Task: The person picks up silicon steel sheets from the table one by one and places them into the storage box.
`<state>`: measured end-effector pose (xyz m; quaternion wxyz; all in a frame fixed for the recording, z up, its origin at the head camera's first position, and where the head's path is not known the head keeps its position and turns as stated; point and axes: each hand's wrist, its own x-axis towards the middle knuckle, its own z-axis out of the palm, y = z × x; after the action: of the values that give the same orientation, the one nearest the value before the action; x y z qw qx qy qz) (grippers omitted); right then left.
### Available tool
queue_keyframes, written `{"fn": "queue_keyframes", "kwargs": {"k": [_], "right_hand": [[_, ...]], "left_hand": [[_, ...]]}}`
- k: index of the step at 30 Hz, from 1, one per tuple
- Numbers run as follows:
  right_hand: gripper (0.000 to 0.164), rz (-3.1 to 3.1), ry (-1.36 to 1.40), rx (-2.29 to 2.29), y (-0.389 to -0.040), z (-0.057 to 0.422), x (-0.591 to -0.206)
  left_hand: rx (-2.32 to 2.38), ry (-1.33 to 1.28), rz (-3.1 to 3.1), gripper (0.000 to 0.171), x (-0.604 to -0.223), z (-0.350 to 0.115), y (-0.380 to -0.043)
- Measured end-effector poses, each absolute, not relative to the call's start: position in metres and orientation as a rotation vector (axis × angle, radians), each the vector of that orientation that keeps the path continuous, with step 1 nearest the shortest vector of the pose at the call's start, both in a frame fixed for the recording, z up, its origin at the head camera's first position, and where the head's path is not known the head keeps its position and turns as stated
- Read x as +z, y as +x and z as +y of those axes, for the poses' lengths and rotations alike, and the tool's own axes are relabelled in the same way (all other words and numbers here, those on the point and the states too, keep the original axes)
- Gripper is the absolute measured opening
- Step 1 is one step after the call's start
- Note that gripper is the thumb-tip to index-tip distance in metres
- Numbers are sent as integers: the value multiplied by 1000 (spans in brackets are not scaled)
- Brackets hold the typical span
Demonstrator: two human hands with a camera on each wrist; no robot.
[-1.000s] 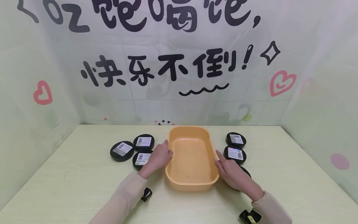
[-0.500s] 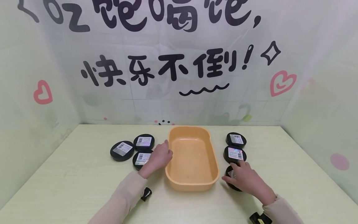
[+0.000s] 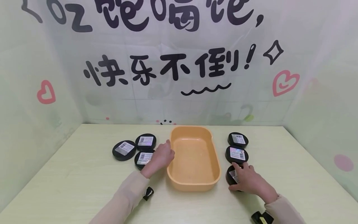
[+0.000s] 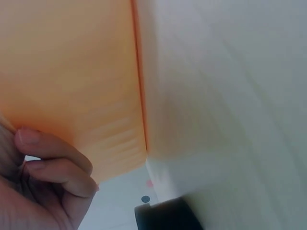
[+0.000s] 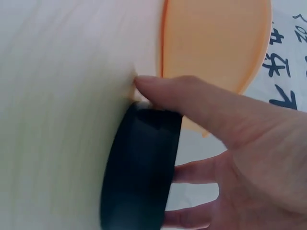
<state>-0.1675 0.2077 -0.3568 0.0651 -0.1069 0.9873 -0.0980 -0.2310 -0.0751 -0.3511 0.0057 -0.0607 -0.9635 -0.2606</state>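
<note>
An orange plastic basin (image 3: pixel 194 165) stands in the middle of the table. My left hand (image 3: pixel 161 155) grips its left rim with fingers curled, as the left wrist view also shows against the basin's wall (image 4: pixel 72 86). My right hand (image 3: pixel 249 180) is over the nearest flat, round black container (image 3: pixel 231 176) to the right of the basin. In the right wrist view the thumb reaches one side of that container (image 5: pixel 141 167) and fingers lie on its other side. Part of its white label is covered by the hand.
Two more black containers, a middle one (image 3: pixel 236 154) and a far one (image 3: pixel 238 140), line up behind it. Left of the basin sit three others, a left one (image 3: pixel 124 150), a back one (image 3: pixel 145 141) and a front one (image 3: pixel 143 158) partly behind my hand. A printed cloth wall (image 3: pixel 156 109) borders the table.
My right hand has left the basin's right rim and moved right onto the nearest black container, its thumb closing in at the side. My left hand stays on the left rim.
</note>
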Motion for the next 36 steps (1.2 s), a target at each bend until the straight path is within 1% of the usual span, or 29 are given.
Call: {"fn": "queue_keyframes", "kwargs": {"k": [10, 19, 27, 31, 36], "right_hand": [[81, 3013, -373, -378, -172, 211, -359], [76, 3159, -421, -451, -178, 208, -339], [74, 3270, -506, -562, -186, 196, -316], [79, 3256, -566, -554, -192, 185, -308], [84, 3217, -629, -530, -202, 169, -299]], "left_hand": [[-830, -146, -3038, 40, -349, -73, -231], [-780, -137, -3035, 34, -350, -73, -231], [-757, -120, -3053, 43, -349, -73, -231], [-759, -111, -3068, 49, -350, -73, -231], [-764, -94, -3072, 51, -350, -72, -232]]}}
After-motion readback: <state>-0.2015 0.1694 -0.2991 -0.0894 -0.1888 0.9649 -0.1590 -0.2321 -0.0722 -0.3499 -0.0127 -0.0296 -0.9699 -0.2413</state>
